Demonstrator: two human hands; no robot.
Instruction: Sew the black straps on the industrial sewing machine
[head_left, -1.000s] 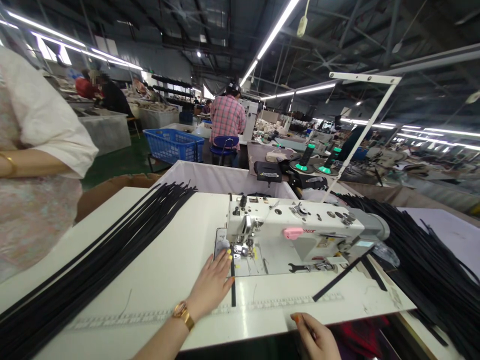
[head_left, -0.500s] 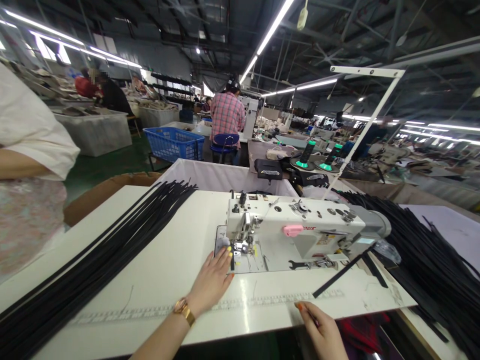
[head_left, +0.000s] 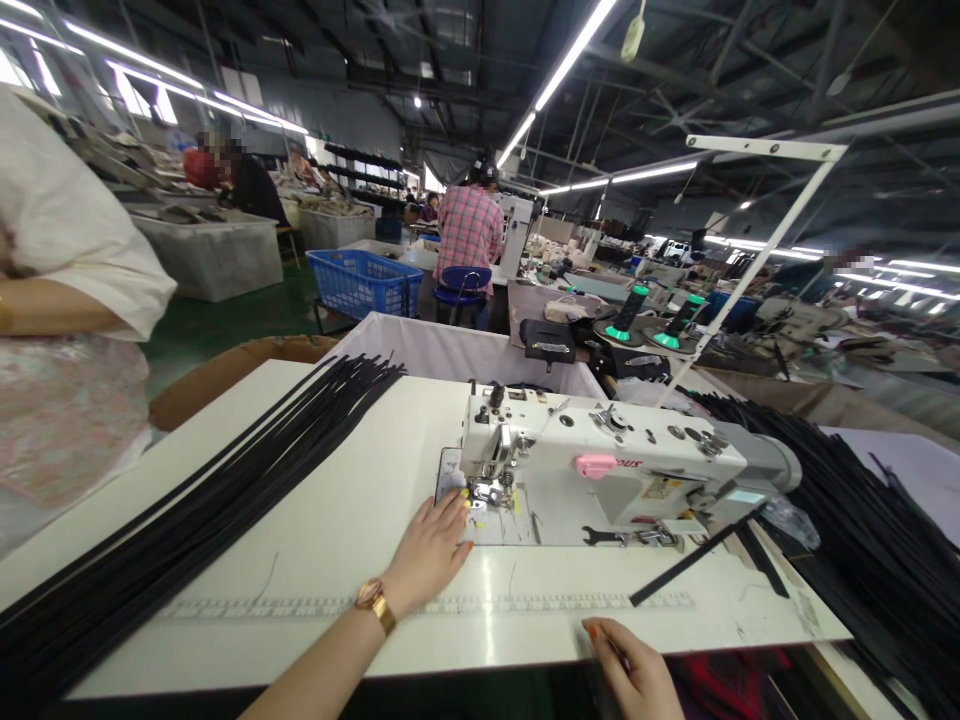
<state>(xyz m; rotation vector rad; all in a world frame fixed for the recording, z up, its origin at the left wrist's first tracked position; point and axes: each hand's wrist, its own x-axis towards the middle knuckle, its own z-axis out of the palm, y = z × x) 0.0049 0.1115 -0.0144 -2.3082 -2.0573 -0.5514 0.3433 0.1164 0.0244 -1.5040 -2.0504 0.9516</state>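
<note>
My left hand [head_left: 429, 553], wearing a gold watch [head_left: 375, 602], lies flat on the table beside the needle area of a white sewing machine [head_left: 600, 450]. Its fingers are stretched toward the presser foot [head_left: 486, 494]; whatever lies under them is hidden. Near the front edge of the table, my right hand [head_left: 630, 665] is curled with thumb and fingers together. Something small and dark shows at its fingers, too hidden to name. A black strip [head_left: 686, 562] slants across the table just beyond the right hand. Between the hands, a printed ruler scale [head_left: 525, 603] runs along the tabletop.
A bundle of black strips [head_left: 225, 490] covers the table's left side; more black strips [head_left: 840, 500] hang at the right. A wrench [head_left: 604, 536] lies by the machine base. A person in a white top [head_left: 67, 220] stands at left. Thread cones [head_left: 628, 312] stand behind.
The view has shifted slightly, moving the scene rightward. My right hand has drawn a little left, toward the table's front edge. The black strip end seen by my left fingers is now hidden.
</note>
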